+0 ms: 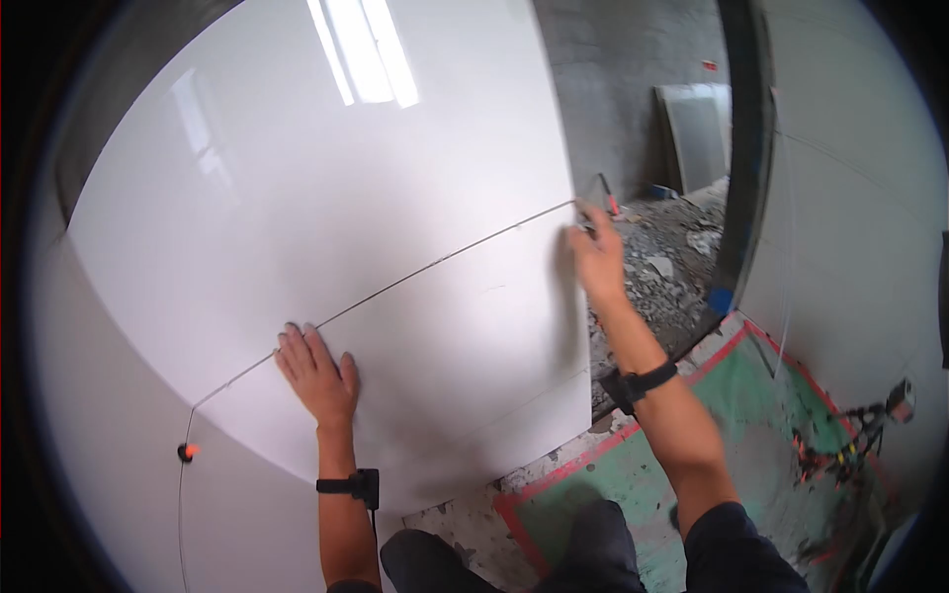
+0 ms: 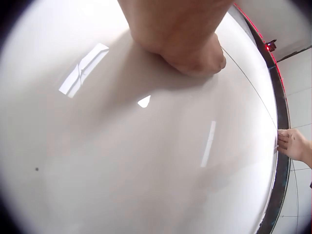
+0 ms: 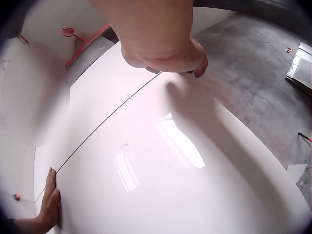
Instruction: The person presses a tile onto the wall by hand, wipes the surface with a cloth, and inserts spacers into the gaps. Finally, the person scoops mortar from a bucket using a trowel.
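As left grip (image 1: 321, 381) lies flat on panel (image 1: 445, 326), right grip (image 1: 600, 262) at edge (image 1: 583, 331), closure unclear

A grey wall (image 1: 623, 109) rises behind rubble (image 1: 657, 296) near red-edged green floor sheeting (image 1: 645, 484).

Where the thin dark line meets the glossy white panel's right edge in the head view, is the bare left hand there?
No, the right hand is there, while the left hand lies on the panel farther left.

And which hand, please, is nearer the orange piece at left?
The left hand, above and right of the orange piece; the right hand is farther, at the panel's right edge.
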Tool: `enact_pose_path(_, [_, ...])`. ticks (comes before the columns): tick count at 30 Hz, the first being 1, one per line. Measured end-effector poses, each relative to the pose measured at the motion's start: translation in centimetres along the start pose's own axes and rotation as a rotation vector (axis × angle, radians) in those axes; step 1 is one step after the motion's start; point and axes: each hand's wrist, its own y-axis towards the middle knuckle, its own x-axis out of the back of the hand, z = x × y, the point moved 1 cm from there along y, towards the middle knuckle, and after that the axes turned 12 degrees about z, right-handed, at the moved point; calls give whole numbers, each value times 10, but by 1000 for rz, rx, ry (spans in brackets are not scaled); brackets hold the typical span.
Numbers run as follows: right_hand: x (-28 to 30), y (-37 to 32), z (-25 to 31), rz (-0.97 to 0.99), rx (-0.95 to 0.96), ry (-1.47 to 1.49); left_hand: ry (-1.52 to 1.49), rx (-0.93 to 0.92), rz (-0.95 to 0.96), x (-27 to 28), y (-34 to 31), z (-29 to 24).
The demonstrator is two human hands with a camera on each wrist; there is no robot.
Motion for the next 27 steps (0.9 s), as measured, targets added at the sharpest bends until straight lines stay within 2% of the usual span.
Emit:
enact_pose_path(1, [-2,0,-5,-6,-5,-75,-44,28,56,1,-7,3])
enact_pose_path(3, [-3,-11,8,-14,195,-185,-79,49,107,4,-20,15])
enact_pose_path(7, [-6,-71,5,91,196,-301,-111,134,175,25,-33,20])
enact_pose_path(10, [6,-167,-36,367,185,-530,-126,189,177,55,-55,21])
enact_pose_path(12, [24,-254,-80,560,82,-620,-353,190,276,70,-93,22])
enact_pose_path(13, [36,-299,-83,704,-126,-557,-354,205,290,74,-118,26])
enact_pose_path(15, [83,-391,-117,1003,-354,-729,-506,291,559,72,-183,31])
enact_pose_path(16, [104,-422,-137,977,-424,-742,-677,370,720,70,-220,35])
enact_pose_path(17, [131,-462,-145,974,-627,-896,-854,422,911,68,-259,41])
enact_pose_path(18, [161,-513,-140,958,-871,-1039,-803,428,1166,73,-290,44])
enact_pose_path(19, [184,-543,-132,888,-1085,-1068,-1052,371,1195,93,-298,43])
enact_pose_path(20, [220,-597,-146,637,-1017,-1072,-934,354,1305,86,-354,59])
enact_pose_path(21, [251,-638,-149,550,-958,-1086,-731,592,1537,112,-337,46])
enact_pose_path(22, [268,-653,-137,433,-1090,-1056,-684,551,1525,110,-358,43])
enact_pose_path(23, [280,-660,-129,369,-1337,-1008,-643,533,1490,106,-382,46])
enact_pose_path(24, [293,-691,-124,358,-1363,-1028,-616,502,1492,112,-390,49])
enact_pose_path(27, [309,-704,-92,293,-1472,-982,-539,450,1489,139,-384,47])
